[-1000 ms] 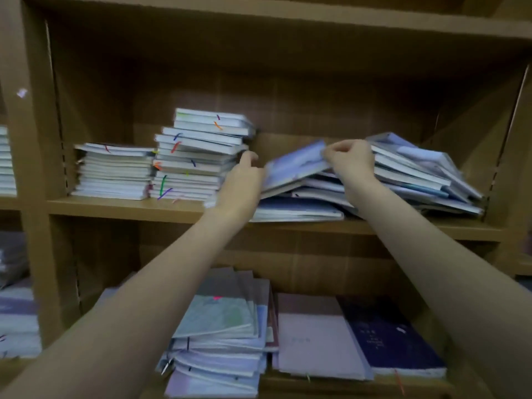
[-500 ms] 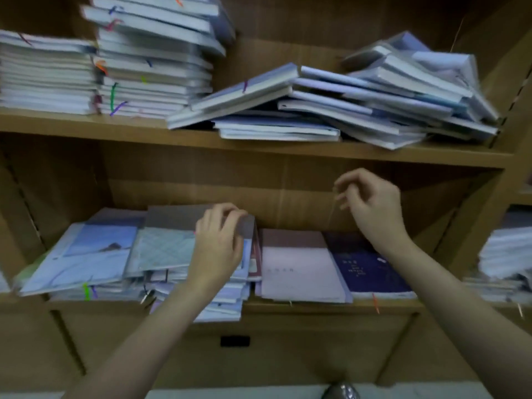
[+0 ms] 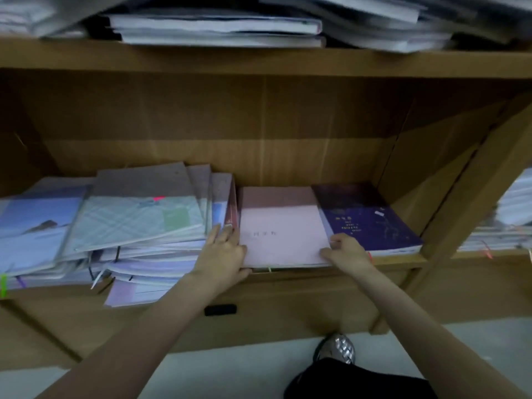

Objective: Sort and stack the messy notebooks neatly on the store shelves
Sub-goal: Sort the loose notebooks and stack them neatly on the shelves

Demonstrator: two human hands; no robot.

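Note:
A pink notebook stack (image 3: 280,226) lies in the middle of the lower shelf (image 3: 397,259). My left hand (image 3: 223,254) grips its front left corner, fingers on top and thumb under the edge. My right hand (image 3: 345,251) grips its front right corner. A dark purple notebook (image 3: 365,217) lies just right of the pink stack. To the left sprawls a messy heap of pale blue and green notebooks (image 3: 129,223), some hanging over the shelf front.
The upper shelf board (image 3: 259,59) carries more untidy notebooks (image 3: 216,30), blurred. A side panel (image 3: 472,191) closes the compartment on the right, with other stacks (image 3: 506,220) beyond it. A silver shoe (image 3: 336,348) stands on the pale floor below.
My view and both hands dropped from the upper shelf to the lower one. The hands, in the air half a second ago, now hold the pink stack's front corners.

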